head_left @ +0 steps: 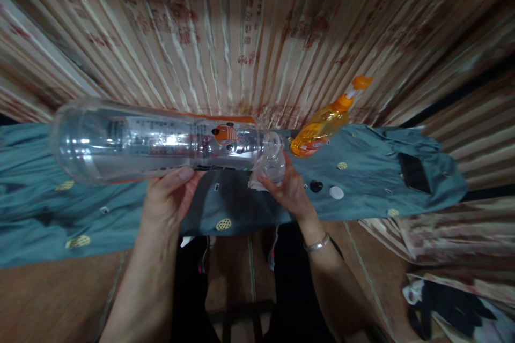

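Observation:
My left hand (172, 193) grips a large clear plastic bottle (161, 142) from below, near its middle. The bottle lies sideways in the air, its base to the left and its mouth to the right. It carries printed text and an orange cartoon figure. My right hand (290, 185) is closed round a small clear plastic bottle (274, 163), whose top is at the large bottle's mouth; whether they touch I cannot tell. Something pale, like a tissue or cloth (257, 179), shows by the right fingers. A silver bangle (317, 244) circles my right wrist.
A pump bottle of orange liquid (319, 128) stands at the back. A black cap (316, 186), a white round lid (336, 192) and a phone (414, 172) lie on the teal cloth (362, 182). A pleated curtain (225, 37) hangs behind. Dark fabric (450, 305) lies low right.

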Tool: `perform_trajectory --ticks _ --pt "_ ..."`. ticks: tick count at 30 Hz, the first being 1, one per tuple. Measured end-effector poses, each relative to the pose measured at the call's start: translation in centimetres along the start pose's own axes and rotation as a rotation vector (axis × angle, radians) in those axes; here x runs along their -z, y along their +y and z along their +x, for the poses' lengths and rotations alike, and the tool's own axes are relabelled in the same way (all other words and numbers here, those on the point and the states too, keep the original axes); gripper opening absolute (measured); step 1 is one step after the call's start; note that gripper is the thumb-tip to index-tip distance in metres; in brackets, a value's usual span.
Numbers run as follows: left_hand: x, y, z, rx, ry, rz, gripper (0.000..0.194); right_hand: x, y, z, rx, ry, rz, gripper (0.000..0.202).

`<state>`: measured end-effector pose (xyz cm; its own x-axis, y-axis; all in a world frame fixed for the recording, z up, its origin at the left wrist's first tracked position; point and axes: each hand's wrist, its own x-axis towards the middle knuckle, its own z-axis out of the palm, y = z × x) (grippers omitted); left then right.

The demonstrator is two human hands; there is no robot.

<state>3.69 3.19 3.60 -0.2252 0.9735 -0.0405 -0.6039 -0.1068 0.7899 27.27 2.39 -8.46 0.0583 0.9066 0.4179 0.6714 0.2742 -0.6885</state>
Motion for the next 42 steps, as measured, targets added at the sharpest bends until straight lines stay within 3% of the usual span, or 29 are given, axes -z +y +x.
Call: perform_trajectory --ticks 24,38,42 --pt "-0.06 0.15 -0.04 -0.002 0.05 0.042 0.058 -0.04 0.01 -0.09 0.01 0.013 -0.017 0.083" --pt "0.01 0.0 0.0 -0.014 -0.06 0.056 0.056 0.32 -0.06 0.12 0.0 -0.006 -0.02 0.083" --pt "-0.08 0.03 -0.08 -0.03 -0.041 0.06 0.055 0.33 0.02 0.11 0.012 -0.004 -0.035 0.083"
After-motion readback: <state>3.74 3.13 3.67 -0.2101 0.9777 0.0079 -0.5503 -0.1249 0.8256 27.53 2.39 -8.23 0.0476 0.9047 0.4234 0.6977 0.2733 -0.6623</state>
